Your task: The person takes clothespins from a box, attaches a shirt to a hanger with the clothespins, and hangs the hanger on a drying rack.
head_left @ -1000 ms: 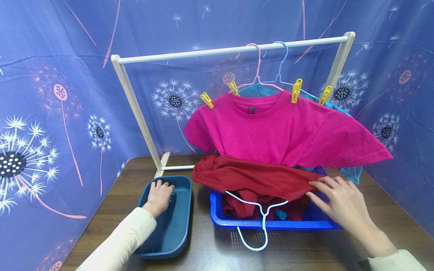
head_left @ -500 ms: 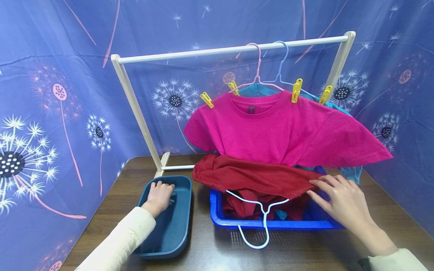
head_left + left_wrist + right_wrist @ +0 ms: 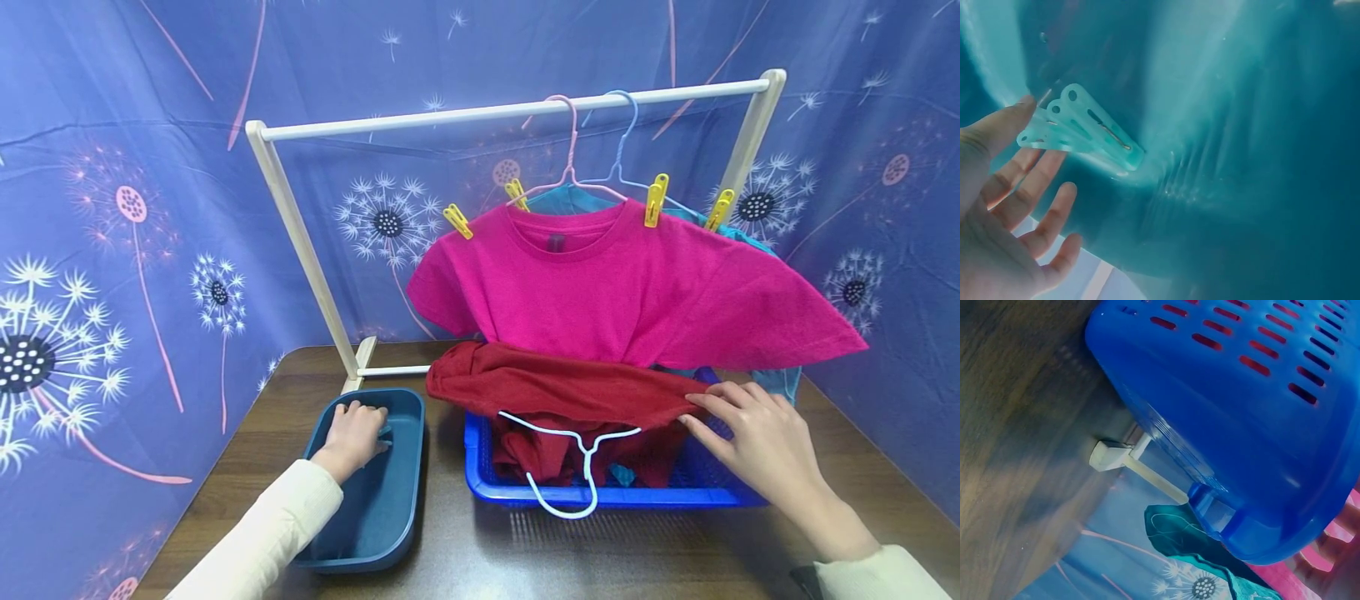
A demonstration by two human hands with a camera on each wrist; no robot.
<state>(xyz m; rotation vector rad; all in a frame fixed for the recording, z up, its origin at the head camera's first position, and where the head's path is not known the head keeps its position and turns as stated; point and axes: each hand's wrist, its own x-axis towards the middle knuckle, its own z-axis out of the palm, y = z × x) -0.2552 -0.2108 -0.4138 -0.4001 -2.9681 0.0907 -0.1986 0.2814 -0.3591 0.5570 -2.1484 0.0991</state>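
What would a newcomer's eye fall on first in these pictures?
Probably the bright pink shirt, hanging from the white rod. Then the dark red garment in front, its edge held by the right hand; at the left, the left hand handles pale green clips inside the dark blue tray.

From the R wrist view we've got mostly the blue basket [image 3: 1210, 444], upper R, red showing thru some slots [image 3: 1254, 365]. Our R hand [image 3: 1341, 562] is only partly visible, lower R edge, fingers nr the basket; can't tell if touching. Pink cloth [image 3: 1279, 581] shows btwn them. Teal cloth [image 3: 1175, 531] hangs below, w/ a pale rack foot [image 3: 1109, 456] nearby, wood worktop [image 3: 1016, 437] L, printed curtain [image 3: 1129, 537] behind.
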